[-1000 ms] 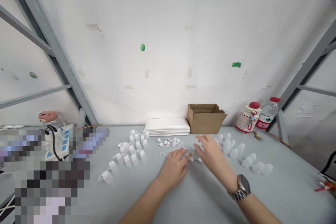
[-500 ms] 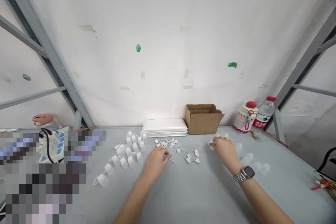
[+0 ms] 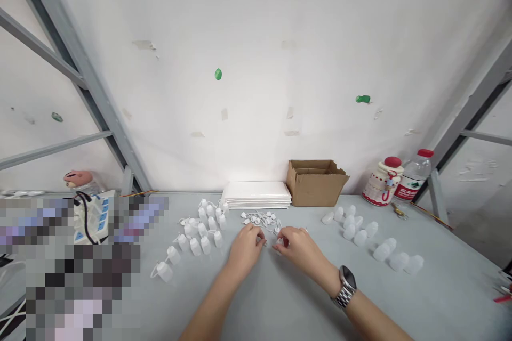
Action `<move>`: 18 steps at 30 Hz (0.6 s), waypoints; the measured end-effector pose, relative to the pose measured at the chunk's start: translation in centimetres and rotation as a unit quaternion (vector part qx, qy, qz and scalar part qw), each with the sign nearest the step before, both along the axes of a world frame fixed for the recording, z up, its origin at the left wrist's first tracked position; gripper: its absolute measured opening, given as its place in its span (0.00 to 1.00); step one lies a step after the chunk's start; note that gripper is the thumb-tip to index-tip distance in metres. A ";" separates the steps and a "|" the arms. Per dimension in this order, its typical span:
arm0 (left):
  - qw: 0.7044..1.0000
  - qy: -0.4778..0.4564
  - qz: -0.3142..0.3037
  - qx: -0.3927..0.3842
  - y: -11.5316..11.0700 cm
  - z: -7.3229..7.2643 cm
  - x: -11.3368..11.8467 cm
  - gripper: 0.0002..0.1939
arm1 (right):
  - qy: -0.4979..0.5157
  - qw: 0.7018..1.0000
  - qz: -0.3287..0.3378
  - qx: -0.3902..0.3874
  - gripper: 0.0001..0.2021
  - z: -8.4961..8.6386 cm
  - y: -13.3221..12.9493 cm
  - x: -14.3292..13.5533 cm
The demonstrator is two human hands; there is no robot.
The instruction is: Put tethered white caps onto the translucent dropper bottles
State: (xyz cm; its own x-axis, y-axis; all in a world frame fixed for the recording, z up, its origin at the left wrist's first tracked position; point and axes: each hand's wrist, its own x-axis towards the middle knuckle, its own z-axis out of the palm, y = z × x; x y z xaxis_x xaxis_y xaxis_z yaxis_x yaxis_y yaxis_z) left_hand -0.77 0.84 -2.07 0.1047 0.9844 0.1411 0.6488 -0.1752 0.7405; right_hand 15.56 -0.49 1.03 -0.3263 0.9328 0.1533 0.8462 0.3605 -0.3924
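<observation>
Bottles [image 3: 194, 246], small and of white plastic, are spread in two groups on the grey table [image 3: 256, 303], which runs back to a pale wall [image 3: 256, 64]. The left-hand group stands in loose rows, with looped caps attached; the right-hand group [image 3: 360, 237] is more translucent and shows no loops, and one of its bottles lies on its side. At the back of the table is an open cardboard box [image 3: 318, 190], just beside a stack of flat white packets [image 3: 256, 194]. Farther right, a clear water bottle [image 3: 413, 178] with a red cap is behind a cream flask [image 3: 380, 184] with a red top.

Between the two groups, both hands work close together but apart. The left hand [image 3: 264, 242] has thumb and fingers pinched together on a tiny white part [image 3: 265, 244]. The right hand [image 3: 279, 245], a watch [image 3: 346, 286] on its wrist, has fingers curled and nearly closed around something pale, too hidden to identify. Loose looped caps [image 3: 262, 218] lie in a small heap just beyond the hands.
</observation>
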 end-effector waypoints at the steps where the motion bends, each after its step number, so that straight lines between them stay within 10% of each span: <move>1: 1.000 -0.025 0.007 -0.003 0.1 0.1 0.0 0.03 | 0.018 1.000 0.004 -0.006 0.04 -0.6 -0.1 -0.1; 7: 0.980 -0.193 0.042 -0.029 0.5 0.3 0.5 0.05 | 0.177 0.984 0.027 -0.008 0.06 -2.1 -0.7 0.0; 18: 0.922 -0.380 0.034 -0.063 -0.7 1.3 1.9 0.08 | 0.459 0.867 0.036 -0.191 0.11 -3.2 -1.2 -1.3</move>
